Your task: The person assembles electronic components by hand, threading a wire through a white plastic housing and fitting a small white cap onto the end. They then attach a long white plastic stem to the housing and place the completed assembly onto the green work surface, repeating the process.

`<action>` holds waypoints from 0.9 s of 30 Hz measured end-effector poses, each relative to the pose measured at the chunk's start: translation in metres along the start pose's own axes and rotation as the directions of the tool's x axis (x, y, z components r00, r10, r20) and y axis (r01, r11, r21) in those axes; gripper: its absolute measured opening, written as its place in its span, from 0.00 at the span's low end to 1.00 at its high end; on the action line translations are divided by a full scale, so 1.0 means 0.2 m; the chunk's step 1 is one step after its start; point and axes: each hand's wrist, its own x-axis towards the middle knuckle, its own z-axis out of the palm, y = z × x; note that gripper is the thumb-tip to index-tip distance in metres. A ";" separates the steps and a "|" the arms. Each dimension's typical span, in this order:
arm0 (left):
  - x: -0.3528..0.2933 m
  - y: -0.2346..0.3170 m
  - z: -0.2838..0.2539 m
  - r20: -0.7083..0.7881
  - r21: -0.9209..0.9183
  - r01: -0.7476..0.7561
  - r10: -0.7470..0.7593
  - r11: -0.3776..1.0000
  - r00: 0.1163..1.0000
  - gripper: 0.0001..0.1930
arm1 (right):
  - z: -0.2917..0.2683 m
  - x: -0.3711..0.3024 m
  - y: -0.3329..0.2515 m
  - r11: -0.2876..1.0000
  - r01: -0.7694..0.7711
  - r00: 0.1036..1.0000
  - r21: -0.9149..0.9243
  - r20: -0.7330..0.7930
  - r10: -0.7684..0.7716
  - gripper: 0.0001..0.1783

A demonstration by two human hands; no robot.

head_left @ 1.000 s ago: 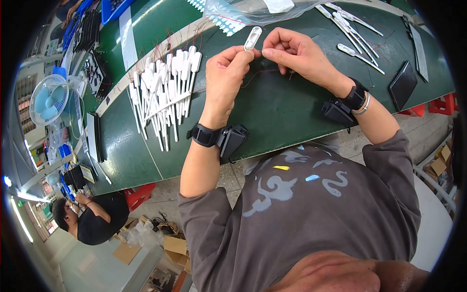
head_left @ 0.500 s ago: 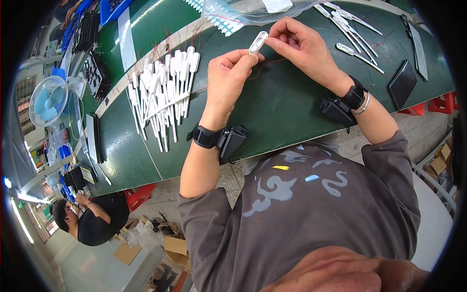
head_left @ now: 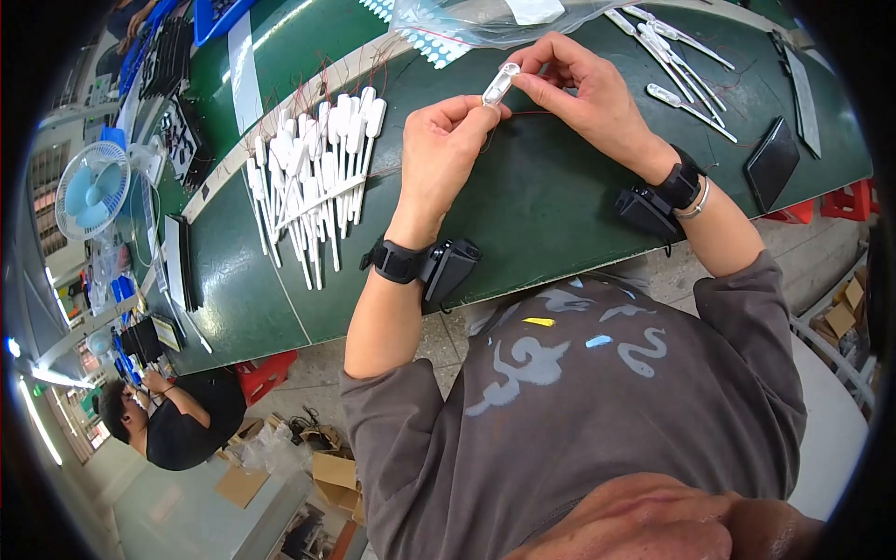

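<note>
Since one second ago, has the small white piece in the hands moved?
Yes. The small white piece has gone up, toward the clear plastic bag at the table's far edge.

Person wearing a grey printed top and 2 black wrist units

The person is wearing a dark grey long-sleeved cotton top (head_left: 597, 420) with pale grey swirling shapes and small yellow and blue marks printed across the chest, its sleeves sitting pushed up above the elbows. A black wrist strap (head_left: 397, 262) is circling the left hand's (head_left: 446, 149) wrist, carrying a boxy black device (head_left: 450, 268). The right hand's (head_left: 583, 98) wrist is wearing a matching black band (head_left: 679, 182), a second black box (head_left: 642, 209) and a thin silver bangle (head_left: 698, 203).
</note>
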 end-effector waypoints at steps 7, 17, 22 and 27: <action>0.00 -0.01 0.01 0.016 0.035 -0.013 0.012 0.999 1.000 0.11 | -0.01 -0.01 0.05 0.994 0.100 0.995 -0.034 0.001 -0.100 0.06; 0.03 -0.02 -0.06 0.230 -0.178 0.198 -0.155 0.964 0.961 0.11 | 0.00 -0.01 0.04 0.977 -0.086 0.995 0.193 0.058 0.076 0.06; 0.04 -0.04 -0.03 0.218 -0.077 0.187 -0.166 0.979 0.962 0.13 | 0.00 -0.01 0.06 0.979 -0.070 0.996 0.193 0.066 0.059 0.06; 0.03 -0.11 0.05 -0.028 0.224 -0.303 0.316 0.926 0.948 0.16 | 0.00 -0.01 0.04 0.999 -0.011 0.998 -0.039 0.069 0.014 0.07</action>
